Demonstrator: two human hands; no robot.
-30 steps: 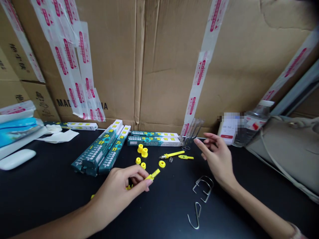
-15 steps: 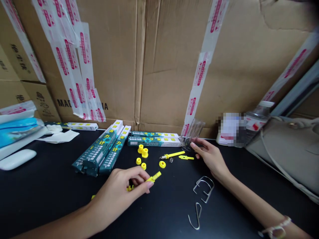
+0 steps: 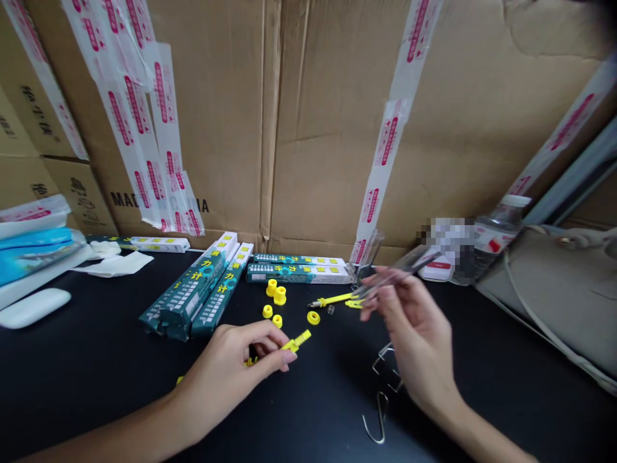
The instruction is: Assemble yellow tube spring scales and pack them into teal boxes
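My left hand [image 3: 231, 366] is closed on a small yellow plastic rod [image 3: 297, 339], whose tip sticks out to the right just above the black table [image 3: 96, 379]. My right hand [image 3: 414, 321] is lifted over the table and pinches a clear plastic tube [image 3: 400, 273] that slants up to the right. Below that hand lie a yellow rod with a metal tip [image 3: 332, 299], a yellow clip, several yellow caps [image 3: 276, 292] and a yellow ring [image 3: 313, 317]. Another clear tube [image 3: 369, 254] leans on the cardboard behind.
Green and white long boxes [image 3: 193, 292] lie at centre left, more of them [image 3: 296, 270] by the cardboard wall [image 3: 313, 128]. Bent wire hooks [image 3: 380, 418] lie near my right wrist. A bottle [image 3: 491, 238] and grey bag [image 3: 554, 289] stand at right; packets and tissue at left.
My right hand reached to the clear tubes by the wall, took one and drew it back up over the table. My left hand stayed put with the yellow rod.
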